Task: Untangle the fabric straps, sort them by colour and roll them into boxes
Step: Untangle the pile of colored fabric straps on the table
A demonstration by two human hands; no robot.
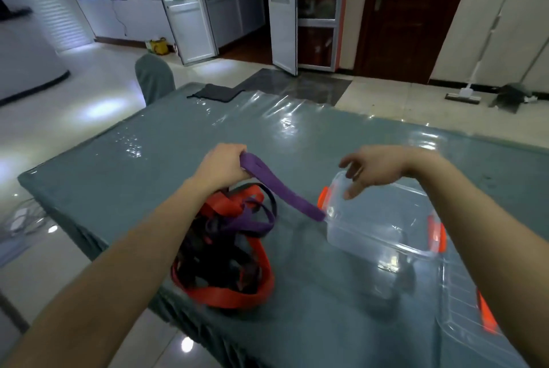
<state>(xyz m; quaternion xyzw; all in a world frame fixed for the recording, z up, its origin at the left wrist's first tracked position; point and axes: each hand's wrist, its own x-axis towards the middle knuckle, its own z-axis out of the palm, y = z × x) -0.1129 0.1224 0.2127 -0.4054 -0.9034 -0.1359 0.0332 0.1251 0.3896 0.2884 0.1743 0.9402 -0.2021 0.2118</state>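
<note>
A table [178,144] in grey-green cloth under clear, shiny plastic sheeting fills most of the view. A chair [154,76] in a matching cover stands at its far left edge.

On the right half of the table sits a clear box [386,219] with orange clips, open at the top. Nearer, at the table's near right edge, lies a second clear piece [457,308] with an orange clip; whether it is a lid or another box I cannot tell.

Left of the box, near the table's near left edge, lies the tangle [225,248] of orange, purple and black straps, heaped and looped through one another.

A purple strap [282,189] runs up out of it. Its upper end is in the left hand [221,164], and its length slopes down to the right until its lower end meets the box's left corner.

The left hand is fisted round the strap above the far side of the tangle. The right hand [374,170] hangs over the box's far left rim, fingers spread and loose, holding nothing; whether it touches the rim I cannot tell.

A dark cloth [215,92] lies flat at the table's far edge. A mop [463,94] leans on the far right wall.
</note>
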